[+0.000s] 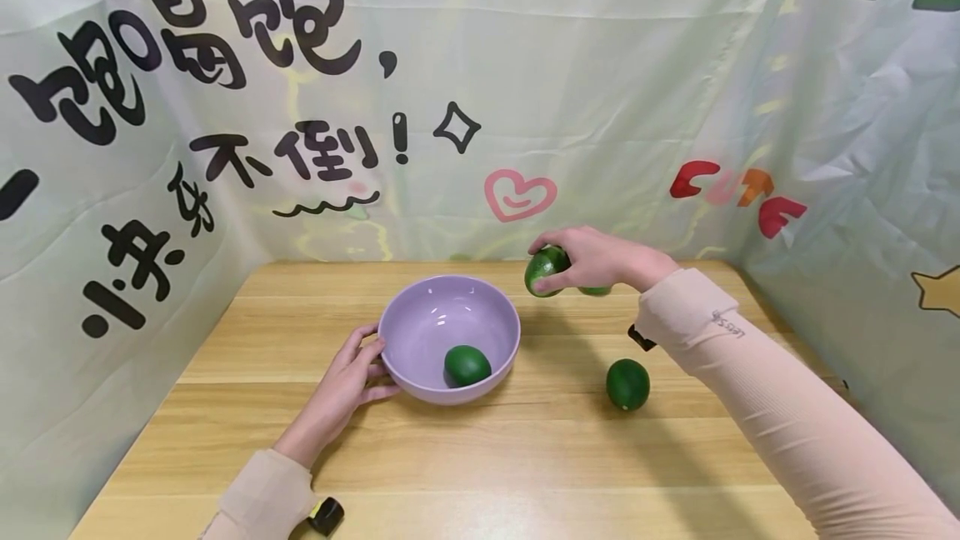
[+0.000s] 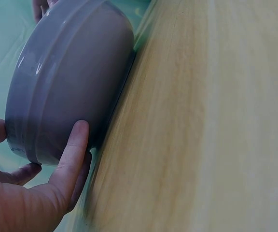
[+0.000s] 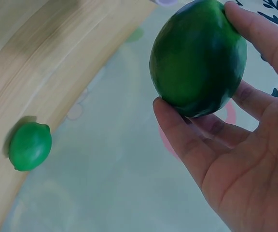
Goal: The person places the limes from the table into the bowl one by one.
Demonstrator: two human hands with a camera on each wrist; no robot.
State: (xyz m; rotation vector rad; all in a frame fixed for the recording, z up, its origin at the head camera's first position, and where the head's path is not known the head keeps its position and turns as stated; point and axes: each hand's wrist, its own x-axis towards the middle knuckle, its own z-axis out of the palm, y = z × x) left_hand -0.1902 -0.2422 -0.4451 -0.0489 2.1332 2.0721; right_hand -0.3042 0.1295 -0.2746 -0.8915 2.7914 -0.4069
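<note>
A pale fabric backdrop printed with black Chinese characters (image 1: 585, 90) wraps this scene, a pink heart outline (image 1: 521, 196) in its middle, and below it stretches a light-brown wood-grain table (image 1: 510, 465). There, upright on the boards, sits a round, glossy lilac bowl (image 1: 416, 327), and inside it, over towards the near side, lies a smooth dark-green oval fruit (image 1: 467, 366).

Eyes on the right hand (image 1: 592, 258)! It's grasping a glossy deep-green egg-shaped fruit (image 1: 546, 269), thumb and fingers set around the sides, and it's up in the air, clear of the wood, to the right of the bowl and well apart from the one inside. Over to the left hand (image 1: 352, 373): no clench here, the fingers spread and touching the bowl's outer side.

More fruit on the table! A rounded dark-green fruit (image 1: 627, 384) rests alone at the right, nearer the wearer, and a bright-green lemon-shaped fruit (image 3: 31, 146) lies near the far edge, mostly hidden behind the right hand in the head view but plain in the right wrist view. Beige sleeves (image 1: 757, 382) cover both forearms.
</note>
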